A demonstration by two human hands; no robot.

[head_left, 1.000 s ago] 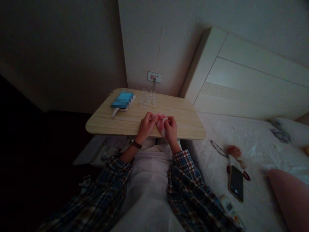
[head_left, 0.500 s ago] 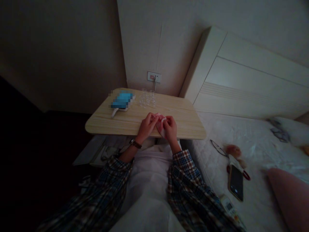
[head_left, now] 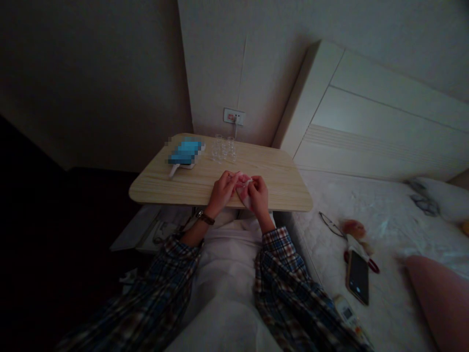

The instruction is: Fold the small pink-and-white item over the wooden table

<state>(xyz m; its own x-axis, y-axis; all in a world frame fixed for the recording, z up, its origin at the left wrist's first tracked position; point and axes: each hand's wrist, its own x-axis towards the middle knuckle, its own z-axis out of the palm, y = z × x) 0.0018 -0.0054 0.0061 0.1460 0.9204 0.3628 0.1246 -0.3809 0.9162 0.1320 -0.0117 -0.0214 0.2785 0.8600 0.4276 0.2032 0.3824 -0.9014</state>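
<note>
- Pinching the pink-and-white soft piece [head_left: 244,192] with our fingertips, we hold it between our left hand [head_left: 222,189] and right hand [head_left: 259,191], over the near edge of the wood-grained table [head_left: 176,188].
- Beyond our fingers we see small transparent vessels [head_left: 224,149], a pixelated blue device [head_left: 185,151] and a wall socket [head_left: 234,116].
- To our right, tabletop extends to a rounded corner beside the bed [head_left: 324,193].

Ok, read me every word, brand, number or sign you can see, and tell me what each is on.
No text can be read.
Remote: any markings too small and blurred.
Blue screen: pixelated, unreadable.
Black-screened phone: any marks too small.
Pink-and-white item: no lettering can be made out.
</note>
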